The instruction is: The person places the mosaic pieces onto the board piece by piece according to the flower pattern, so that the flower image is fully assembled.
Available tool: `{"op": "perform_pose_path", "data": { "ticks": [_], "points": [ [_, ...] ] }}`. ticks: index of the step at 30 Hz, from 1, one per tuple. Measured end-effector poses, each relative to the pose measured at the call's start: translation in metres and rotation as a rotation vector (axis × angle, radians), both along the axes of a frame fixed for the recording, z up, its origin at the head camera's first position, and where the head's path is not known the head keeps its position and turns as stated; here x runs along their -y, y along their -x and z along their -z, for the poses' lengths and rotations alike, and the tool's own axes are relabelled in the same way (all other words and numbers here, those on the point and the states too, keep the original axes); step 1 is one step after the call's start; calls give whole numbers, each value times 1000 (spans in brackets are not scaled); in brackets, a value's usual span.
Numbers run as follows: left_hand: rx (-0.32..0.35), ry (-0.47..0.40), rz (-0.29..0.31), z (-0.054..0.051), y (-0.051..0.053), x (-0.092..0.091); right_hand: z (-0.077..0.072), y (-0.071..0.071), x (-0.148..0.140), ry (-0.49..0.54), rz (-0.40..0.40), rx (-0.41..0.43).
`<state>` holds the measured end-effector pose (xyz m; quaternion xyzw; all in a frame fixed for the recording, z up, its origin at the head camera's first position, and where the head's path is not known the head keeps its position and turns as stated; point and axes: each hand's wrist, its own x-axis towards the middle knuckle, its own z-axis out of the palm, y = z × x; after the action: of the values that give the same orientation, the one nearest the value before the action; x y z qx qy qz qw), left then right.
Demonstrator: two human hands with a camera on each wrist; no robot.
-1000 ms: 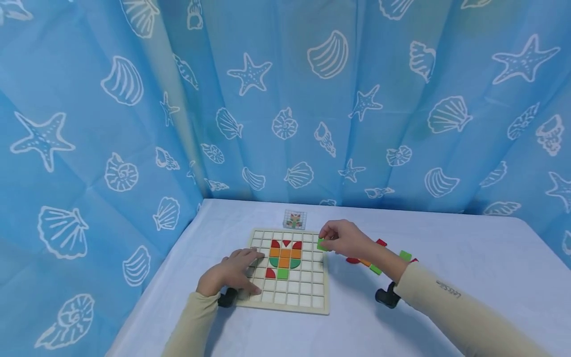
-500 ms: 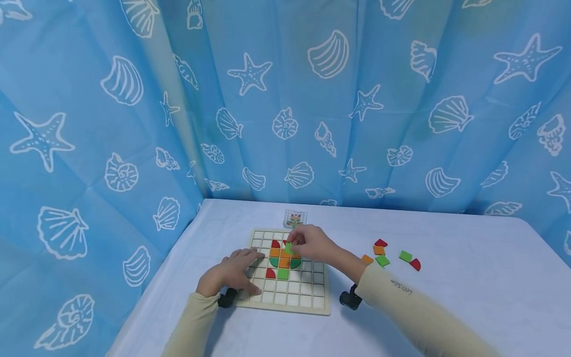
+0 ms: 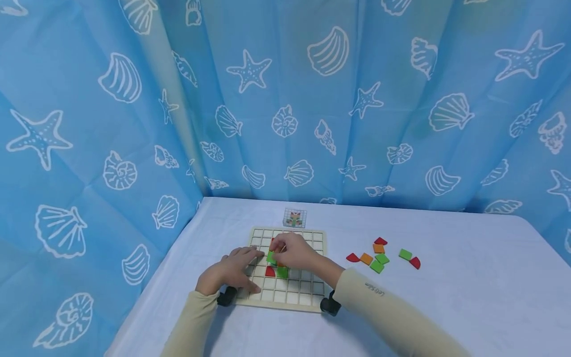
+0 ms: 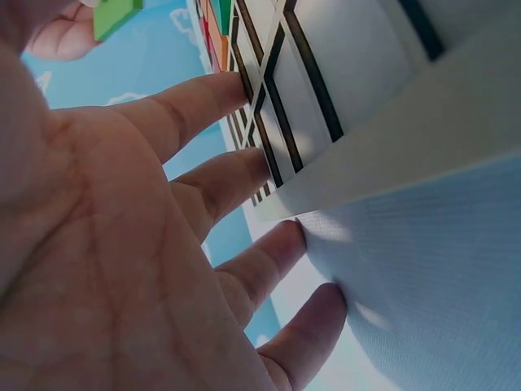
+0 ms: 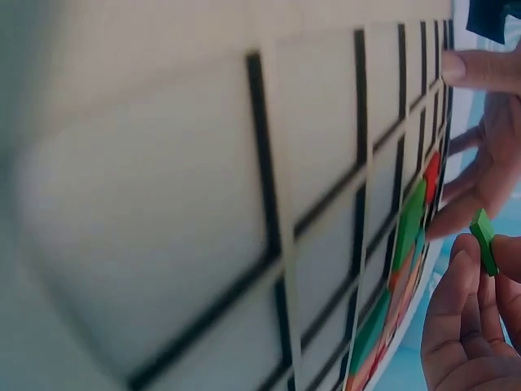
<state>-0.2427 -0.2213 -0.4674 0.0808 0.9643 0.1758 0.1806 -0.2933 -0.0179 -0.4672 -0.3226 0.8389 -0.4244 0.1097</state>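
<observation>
Left hand (image 3: 232, 271) spread, right hand (image 3: 298, 253) pinching 1 green tile (image 3: 271, 258).
From here, the left hand's splayed fingers cross the board's (image 3: 277, 306) left edge, gripping nothing; the right's thumb and fingers hold the tile closely, above the board left of centre; 8 loose tiles (image 3: 381, 259) lie beyond its right edge, 1 card (image 3: 295, 218) past its far edge.

The person wears long, plain beige sleeves, the left one (image 3: 186, 317) and the right one (image 3: 392, 312) fitting closely and ending at the wrists, with both hands bare. Small dark lettering (image 3: 374, 289) runs along the right forearm. A chunky black device sits under each wrist, left (image 3: 227, 296) and right (image 3: 330, 304).
</observation>
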Motion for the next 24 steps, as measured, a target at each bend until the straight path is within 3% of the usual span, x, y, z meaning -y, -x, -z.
{"op": "perform_pose_path", "data": {
  "ticks": [16, 20, 24],
  "points": [
    [3, -17, 17, 2, -2, 0, 3, -12, 24, -90, 12, -4],
    [8, -14, 9, 0, -2, -1, 6, -11, 28, -162, 17, -70],
    [5, -16, 5, 0, -2, 0, 6, -12, 32, -234, -52, -156]
  ]
}}
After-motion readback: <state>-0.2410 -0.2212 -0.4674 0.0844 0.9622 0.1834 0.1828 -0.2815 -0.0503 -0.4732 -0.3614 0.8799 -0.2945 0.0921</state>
